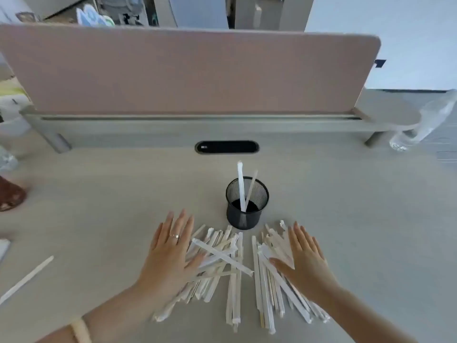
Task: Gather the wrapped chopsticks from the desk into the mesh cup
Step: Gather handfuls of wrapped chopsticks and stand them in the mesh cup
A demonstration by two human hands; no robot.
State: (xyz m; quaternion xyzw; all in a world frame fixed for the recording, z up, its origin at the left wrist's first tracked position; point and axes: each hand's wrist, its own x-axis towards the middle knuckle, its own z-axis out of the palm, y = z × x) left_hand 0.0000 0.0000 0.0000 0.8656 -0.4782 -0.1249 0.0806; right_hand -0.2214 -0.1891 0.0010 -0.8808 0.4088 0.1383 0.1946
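Observation:
A black mesh cup (pixel 247 216) stands upright at the desk's middle with two wrapped chopsticks (pixel 241 184) leaning in it. Just in front of it a loose pile of white wrapped chopsticks (pixel 235 271) lies spread on the desk. My left hand (pixel 170 253) rests flat, fingers spread, on the pile's left side. Flat on the pile's right side lies my right hand (pixel 305 256), fingers together. Neither hand grips anything. One more wrapped chopstick (pixel 27 278) lies alone far to the left.
A pink divider panel (pixel 188 70) and a grey shelf rail (pixel 197 127) close off the back of the desk. A clear plastic bottle (pixel 420 125) stands at the back right. A brown object (pixel 11 196) sits at the left edge.

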